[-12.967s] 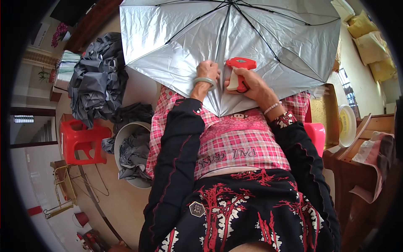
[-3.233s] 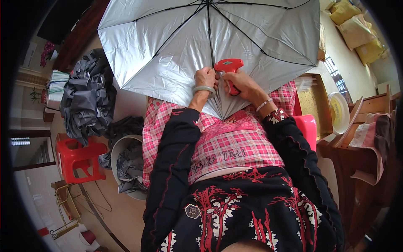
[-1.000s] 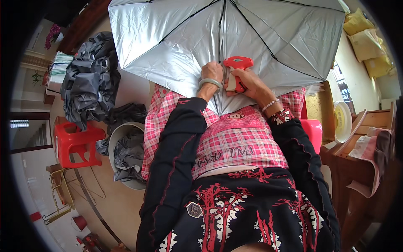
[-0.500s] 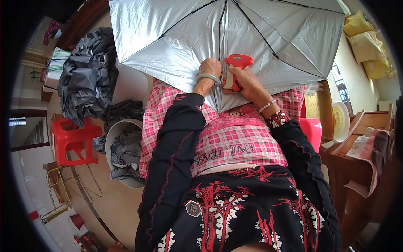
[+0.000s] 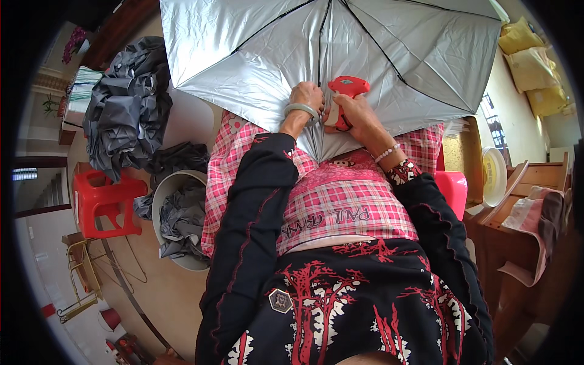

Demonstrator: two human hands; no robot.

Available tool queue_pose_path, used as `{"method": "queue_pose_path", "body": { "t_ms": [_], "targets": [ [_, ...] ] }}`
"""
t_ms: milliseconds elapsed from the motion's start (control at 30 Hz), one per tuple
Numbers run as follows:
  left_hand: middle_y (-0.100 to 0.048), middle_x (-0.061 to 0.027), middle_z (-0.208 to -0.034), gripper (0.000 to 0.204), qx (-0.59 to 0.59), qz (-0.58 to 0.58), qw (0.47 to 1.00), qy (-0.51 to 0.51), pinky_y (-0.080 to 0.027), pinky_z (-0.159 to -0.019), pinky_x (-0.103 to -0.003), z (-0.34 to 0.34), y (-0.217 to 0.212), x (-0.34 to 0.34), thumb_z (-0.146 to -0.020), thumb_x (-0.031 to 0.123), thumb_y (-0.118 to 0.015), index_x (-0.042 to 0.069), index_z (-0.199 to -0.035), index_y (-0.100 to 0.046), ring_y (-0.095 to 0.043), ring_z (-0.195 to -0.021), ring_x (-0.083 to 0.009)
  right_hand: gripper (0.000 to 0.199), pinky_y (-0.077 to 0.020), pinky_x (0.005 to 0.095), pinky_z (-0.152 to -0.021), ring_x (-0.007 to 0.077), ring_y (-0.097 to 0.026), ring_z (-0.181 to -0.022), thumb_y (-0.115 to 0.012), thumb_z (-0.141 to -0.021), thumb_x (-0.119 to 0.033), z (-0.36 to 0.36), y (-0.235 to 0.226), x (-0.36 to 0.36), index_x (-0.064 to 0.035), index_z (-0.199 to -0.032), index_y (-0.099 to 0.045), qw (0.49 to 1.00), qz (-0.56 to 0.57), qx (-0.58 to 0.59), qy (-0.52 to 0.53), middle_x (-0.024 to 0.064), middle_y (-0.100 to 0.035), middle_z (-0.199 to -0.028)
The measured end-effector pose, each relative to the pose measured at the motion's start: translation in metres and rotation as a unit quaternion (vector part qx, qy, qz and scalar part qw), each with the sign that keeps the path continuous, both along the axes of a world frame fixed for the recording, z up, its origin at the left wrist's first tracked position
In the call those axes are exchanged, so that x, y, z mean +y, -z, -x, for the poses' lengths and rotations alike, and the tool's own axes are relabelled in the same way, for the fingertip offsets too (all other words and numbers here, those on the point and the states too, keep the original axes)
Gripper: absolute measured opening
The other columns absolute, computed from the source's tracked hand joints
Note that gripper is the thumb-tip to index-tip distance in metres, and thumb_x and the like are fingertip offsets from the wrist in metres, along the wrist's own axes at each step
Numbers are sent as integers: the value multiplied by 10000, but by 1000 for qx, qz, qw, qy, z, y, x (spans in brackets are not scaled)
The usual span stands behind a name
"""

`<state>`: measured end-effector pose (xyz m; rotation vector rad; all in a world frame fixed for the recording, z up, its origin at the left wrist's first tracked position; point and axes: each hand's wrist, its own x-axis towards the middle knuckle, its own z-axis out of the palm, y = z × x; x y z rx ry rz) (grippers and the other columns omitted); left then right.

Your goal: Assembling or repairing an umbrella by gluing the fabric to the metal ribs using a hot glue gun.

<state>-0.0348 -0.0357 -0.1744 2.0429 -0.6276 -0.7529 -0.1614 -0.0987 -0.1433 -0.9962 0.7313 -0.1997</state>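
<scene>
A silver umbrella (image 5: 432,55) with thin black ribs lies opened out in front of me, its near edge reaching over my lap. My left hand (image 5: 306,98) has its fingers closed on the silver cloth beside a rib near the middle; the fingertips are partly hidden. Just right of it, my right hand (image 5: 360,115) is wrapped around the handle of a red tagging gun (image 5: 348,85). The gun's nose points toward the left hand and the rib. Whether its tip touches the cloth I cannot make out.
At the left, dark grey cloth (image 5: 125,109) is heaped above a red plastic stool (image 5: 109,204). A pale bin (image 5: 159,207) holds more grey cloth. A pink plaid apron (image 5: 353,210) covers my lap. To the right are a pink stool (image 5: 451,191), a pale bucket (image 5: 496,176) and a wooden chair (image 5: 499,243).
The tagging gun and my right hand have shifted very slightly right. My left hand keeps its grip on the cloth at almost the same place.
</scene>
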Motion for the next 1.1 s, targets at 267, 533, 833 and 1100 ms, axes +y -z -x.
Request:
{"method": "queue_pose_path", "body": {
  "t_ms": [267, 533, 833, 1100],
  "targets": [
    [-606, -135, -552, 286, 15, 8, 1000, 1, -506, -472, -315, 0, -1, 0, -802, 120, -423, -44, -694, -631, -599, -447, -209, 263, -532, 389, -523, 258, -620, -666, -477, -849, -198, 4, -11, 2, 10, -1008, -501, 999, -13, 32, -23, 137, -598, -796],
    [-600, -123, -552, 278, 41, 35, 999, -8, -479, -428, -309, 0, -3, 3, -802, 140, -432, -45, -703, -613, -572, -418, -196, 283, -526, 348, -468, 236, -626, -724, -428, -877, -228, 16, -26, -13, -46, -1092, -457, 989, -137, 3, -54, 124, -603, -822],
    [-581, -115, -541, 274, 68, 71, 995, 3, -436, -384, -302, 2, -4, 4, -803, 152, -434, -42, -698, -596, -526, -385, -180, 277, -510, 294, -428, 224, -632, -705, -431, -883, -234, 18, -11, -20, -59, -1096, -458, 985, -143, -24, -94, 126, -608, -837],
    [-571, -87, -585, 253, 76, 77, 994, -32, -401, -366, -271, 8, -4, 3, -830, 162, -446, -35, -751, -583, -487, -396, -140, 271, -452, 251, -370, 212, -625, -684, -427, -892, -234, 16, 0, -25, -35, -1074, -458, 985, -124, -44, -113, 129, -603, -804]
  ]
}}
